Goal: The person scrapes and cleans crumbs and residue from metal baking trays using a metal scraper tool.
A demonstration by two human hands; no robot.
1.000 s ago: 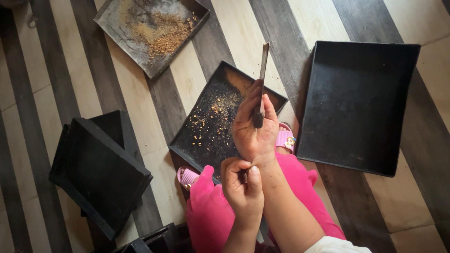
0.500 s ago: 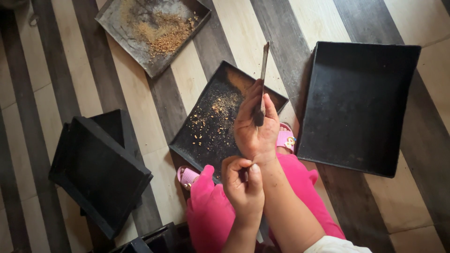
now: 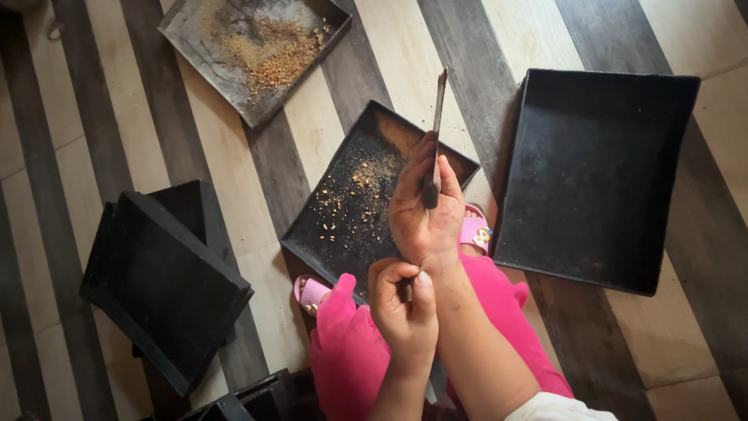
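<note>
The thin dark scraper (image 3: 436,125) stands nearly upright in the view, its long axis running from the grip up and slightly right, its free tip pointing away from the person toward the top of the frame, over the far edge of the middle tray (image 3: 343,234). The right hand (image 3: 425,210) is wrapped around the scraper's lower end, fingers closed on it, held above that tray's right half. Just below, the left hand (image 3: 403,308) is curled into a loose fist, thumb and fingers pinched on something small that cannot be made out, near the right wrist. The middle tray is black, set diamond-wise, and speckled with golden crumbs; its near corner is hidden by the person's pink-clad knees (image 3: 351,351), with pink sandals (image 3: 474,232) at its near edges. To the right lies a larger black tray (image 3: 600,179) with raised rims, its left edge close to the hand, with a narrow strip of floor between the two trays. At the upper left a grey tray (image 3: 234,78) holds a heap of brown crumbs, well apart. At the left, stacked black trays (image 3: 164,288) lie askew. All rest on a striped floor (image 3: 101,140) of pale and dark planks, with open bands between the trays.
</note>
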